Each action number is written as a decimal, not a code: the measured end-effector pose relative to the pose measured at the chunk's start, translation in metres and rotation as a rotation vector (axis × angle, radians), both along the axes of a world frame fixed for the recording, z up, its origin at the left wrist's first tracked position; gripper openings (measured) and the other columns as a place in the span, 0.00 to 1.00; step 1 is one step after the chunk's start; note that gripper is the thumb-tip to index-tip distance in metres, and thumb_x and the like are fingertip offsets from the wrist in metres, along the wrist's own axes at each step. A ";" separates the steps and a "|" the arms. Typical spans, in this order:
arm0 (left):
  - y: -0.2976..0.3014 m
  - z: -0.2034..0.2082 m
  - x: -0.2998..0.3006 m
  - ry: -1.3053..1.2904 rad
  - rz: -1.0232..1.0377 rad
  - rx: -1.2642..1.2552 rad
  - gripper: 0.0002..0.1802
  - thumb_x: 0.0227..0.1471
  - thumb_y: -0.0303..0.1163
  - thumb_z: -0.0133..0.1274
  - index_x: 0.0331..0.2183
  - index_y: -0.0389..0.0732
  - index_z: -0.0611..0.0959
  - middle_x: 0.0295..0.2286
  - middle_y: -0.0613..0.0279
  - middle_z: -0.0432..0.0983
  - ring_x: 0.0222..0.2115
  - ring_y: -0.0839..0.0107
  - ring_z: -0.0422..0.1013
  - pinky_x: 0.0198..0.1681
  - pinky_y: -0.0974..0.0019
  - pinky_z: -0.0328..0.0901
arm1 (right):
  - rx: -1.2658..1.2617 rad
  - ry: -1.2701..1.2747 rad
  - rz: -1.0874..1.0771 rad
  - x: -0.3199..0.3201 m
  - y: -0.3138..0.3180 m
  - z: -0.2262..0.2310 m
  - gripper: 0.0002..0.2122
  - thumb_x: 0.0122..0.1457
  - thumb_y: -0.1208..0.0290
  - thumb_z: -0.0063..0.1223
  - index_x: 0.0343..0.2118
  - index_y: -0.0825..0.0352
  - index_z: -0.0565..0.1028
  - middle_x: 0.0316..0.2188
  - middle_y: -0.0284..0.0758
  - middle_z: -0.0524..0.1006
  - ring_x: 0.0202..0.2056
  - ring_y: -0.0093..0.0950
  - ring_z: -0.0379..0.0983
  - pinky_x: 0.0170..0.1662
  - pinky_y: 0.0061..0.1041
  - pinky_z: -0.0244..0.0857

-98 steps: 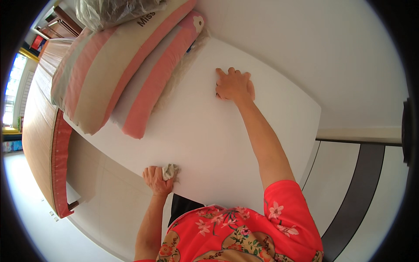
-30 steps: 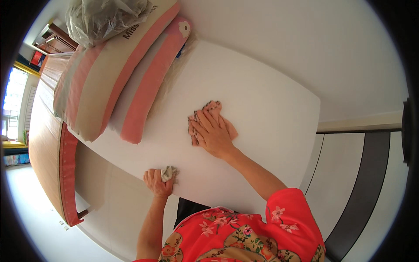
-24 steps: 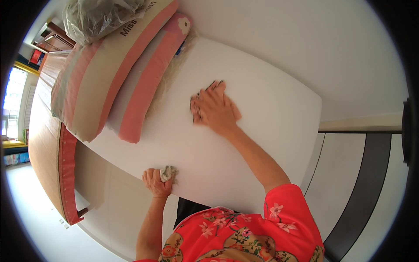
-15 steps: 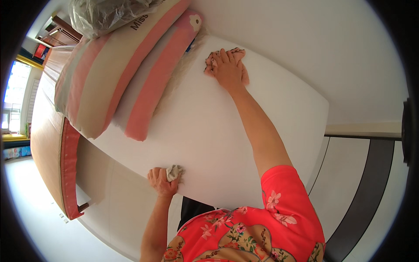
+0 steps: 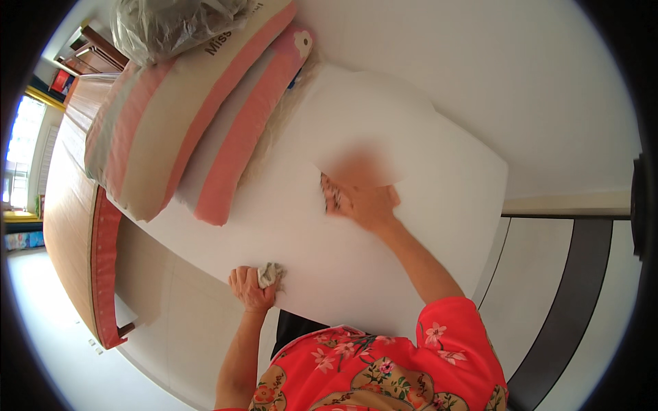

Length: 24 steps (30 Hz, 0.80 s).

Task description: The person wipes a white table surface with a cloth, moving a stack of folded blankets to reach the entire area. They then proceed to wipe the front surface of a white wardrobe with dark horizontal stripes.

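My right hand (image 5: pixel 373 208) is on the white tabletop (image 5: pixel 301 233), over a pink cloth with dark markings (image 5: pixel 332 196). A blurred patch hides part of the hand and cloth, so the fingertips do not show clearly. At the table's near left edge my left hand (image 5: pixel 251 289) is closed round a crumpled greyish-white cloth (image 5: pixel 270 275), which sticks out beside the thumb.
Long striped pillows in pink and cream (image 5: pixel 164 137) lie piled on the table's far left part, with a clear plastic bag (image 5: pixel 171 31) on top. A wall (image 5: pixel 480 55) runs behind the table. Further left stands a wooden surface with a red edge (image 5: pixel 106 260).
My right hand has drawn the pink cloth from the table's far edge back toward me, to about the middle. My left hand stays at the near edge with its cloth.
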<state>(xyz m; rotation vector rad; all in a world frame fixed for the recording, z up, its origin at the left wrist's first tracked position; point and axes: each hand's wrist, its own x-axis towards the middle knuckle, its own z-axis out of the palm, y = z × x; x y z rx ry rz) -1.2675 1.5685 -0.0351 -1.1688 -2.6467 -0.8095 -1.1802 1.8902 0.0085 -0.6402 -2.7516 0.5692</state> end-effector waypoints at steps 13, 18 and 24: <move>-0.002 -0.004 -0.002 0.011 0.006 -0.014 0.14 0.35 0.42 0.59 0.21 0.45 0.74 0.25 0.61 0.66 0.27 0.57 0.63 0.33 0.57 0.55 | 0.762 0.312 -0.385 -0.140 0.084 -0.042 0.18 0.57 0.58 0.49 0.40 0.71 0.73 0.42 0.40 0.74 0.47 0.40 0.69 0.48 0.49 0.60; -0.004 0.000 0.000 -0.003 0.042 -0.012 0.14 0.33 0.41 0.59 0.20 0.44 0.74 0.24 0.62 0.66 0.27 0.58 0.63 0.33 0.58 0.55 | 0.534 0.010 -0.145 -0.123 -0.002 -0.031 0.16 0.58 0.63 0.51 0.42 0.72 0.74 0.44 0.44 0.73 0.49 0.39 0.68 0.49 0.43 0.61; -0.002 -0.002 -0.002 0.027 0.037 -0.007 0.15 0.33 0.42 0.58 0.22 0.44 0.74 0.25 0.61 0.66 0.28 0.57 0.63 0.32 0.57 0.55 | -0.174 0.223 0.098 -0.098 -0.131 -0.060 0.15 0.54 0.67 0.56 0.42 0.68 0.70 0.37 0.35 0.70 0.39 0.32 0.70 0.41 0.37 0.65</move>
